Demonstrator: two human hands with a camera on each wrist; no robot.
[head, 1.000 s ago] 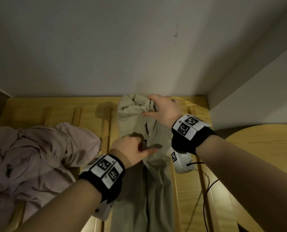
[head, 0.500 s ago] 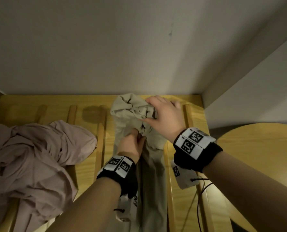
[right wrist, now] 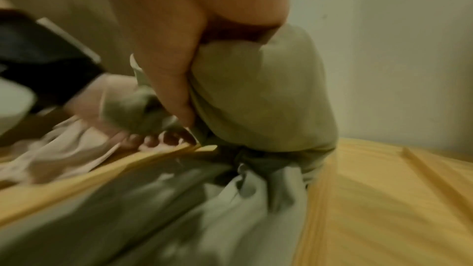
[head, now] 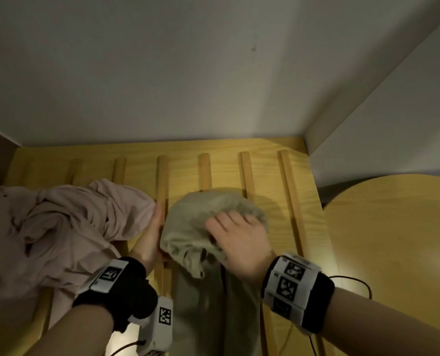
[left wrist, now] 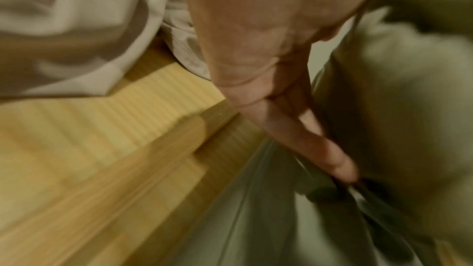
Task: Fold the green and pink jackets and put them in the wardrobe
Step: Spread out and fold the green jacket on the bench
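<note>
Both hands work the green jacket [head: 208, 214] bundled on the slatted wooden surface [head: 265, 155]: right hand [head: 239, 237] clutches its top, thumb tucked under in the right wrist view; left hand [head: 149, 237] presses flat-fingered against its side. Pink jacket [head: 59, 227] lies crumpled just left. Earlier, the bundle sat farther back, nearer the wall.

A slatted wooden bed frame [head: 242, 155] of pale yellow wood meets a plain grey wall [head: 162, 73] at its far edge, with a round wooden table [head: 393, 227] just beside the frame's right side.
</note>
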